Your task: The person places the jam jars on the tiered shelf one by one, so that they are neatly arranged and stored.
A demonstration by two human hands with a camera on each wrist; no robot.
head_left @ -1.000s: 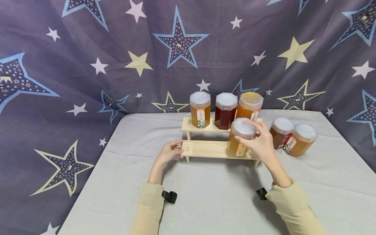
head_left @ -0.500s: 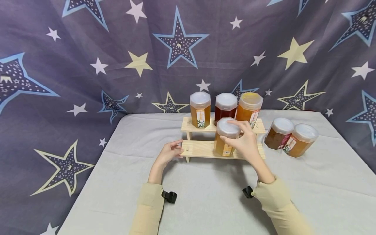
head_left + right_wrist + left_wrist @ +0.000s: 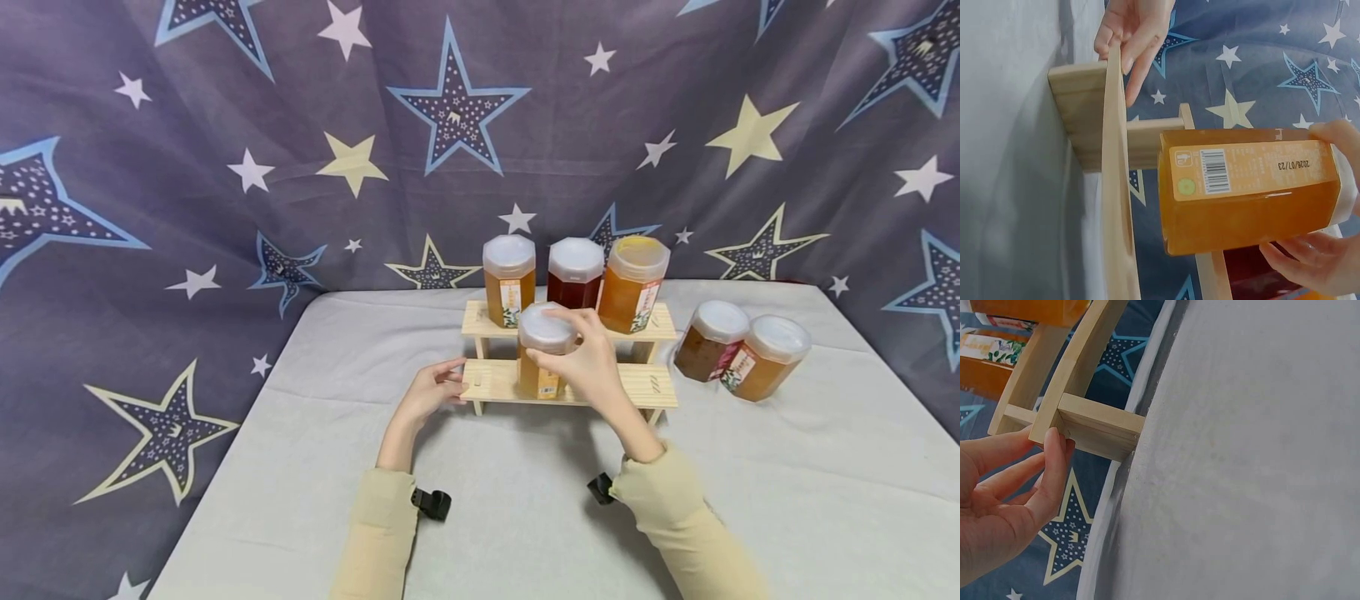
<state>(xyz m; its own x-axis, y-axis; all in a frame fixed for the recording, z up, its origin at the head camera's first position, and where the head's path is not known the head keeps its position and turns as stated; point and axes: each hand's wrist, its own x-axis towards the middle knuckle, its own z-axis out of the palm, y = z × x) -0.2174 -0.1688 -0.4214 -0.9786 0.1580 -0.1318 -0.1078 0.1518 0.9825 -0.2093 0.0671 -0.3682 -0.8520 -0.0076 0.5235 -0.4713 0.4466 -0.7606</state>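
My right hand [image 3: 588, 367] grips an amber honey jar [image 3: 531, 375] by its white lid, thumb on one side and fingers on the other. The right wrist view shows the jar's orange barcode label [image 3: 1247, 169] and a gap between its base and the lower plank [image 3: 1116, 187]. That plank belongs to a two-tier wooden shelf [image 3: 487, 381], whose left end my left hand [image 3: 429, 390] pinches. In the left wrist view, the left fingertips [image 3: 1054, 440] lie against the plank's end. On the upper tier stand a light amber jar [image 3: 497, 292], a dark red jar [image 3: 572, 292] and an orange jar [image 3: 618, 302].
Two more lidded jars stand on the grey cloth right of the shelf: a brownish jar [image 3: 697, 354] and, touching or close beside it, an amber jar [image 3: 765, 379]. A star-patterned curtain [image 3: 300, 208] hangs behind the cloth-covered table [image 3: 495, 517].
My right hand has carried the honey jar leftward along the lower tier, from its right part to left of its middle. The left hand has stayed at the shelf's end.
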